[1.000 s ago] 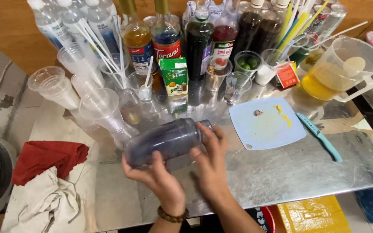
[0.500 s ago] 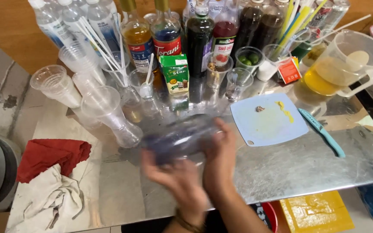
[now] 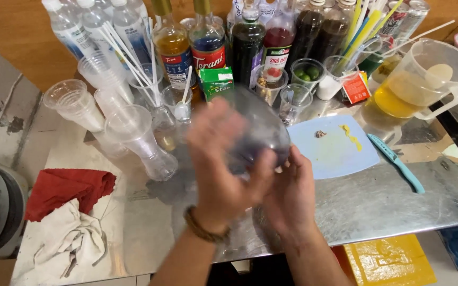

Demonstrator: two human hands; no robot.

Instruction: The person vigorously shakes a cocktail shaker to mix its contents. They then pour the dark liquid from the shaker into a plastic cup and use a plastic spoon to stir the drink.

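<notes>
Two hands clasp a dark, see-through shaker cup (image 3: 258, 132) at the centre of the frame, holding it above the metal table (image 3: 377, 201). The left hand (image 3: 223, 159), blurred and with a beaded bracelet at its wrist, wraps over the near end of the cup, fingers curled round it. The right hand (image 3: 290, 193) grips from below and to the right, its fingers pressed against the cup's lower side. The cup lies tilted, its far end pointing toward the upper middle of the frame; purple-dark liquid shows inside.

Just right of the cup lies a pale blue cutting board (image 3: 335, 151) with small scraps on it, and beside that a teal-handled knife (image 3: 398, 167). At upper right stands a clear pitcher (image 3: 420, 85) holding yellow liquid. Along the top edge runs a row of syrup bottles (image 3: 247, 37), with a small green carton (image 3: 216, 82) before them. Left of centre stand stacked clear plastic cups (image 3: 133, 132) and white straws (image 3: 128, 55). At lower left a red cloth (image 3: 64, 188) lies over a white cloth (image 3: 72, 238).
</notes>
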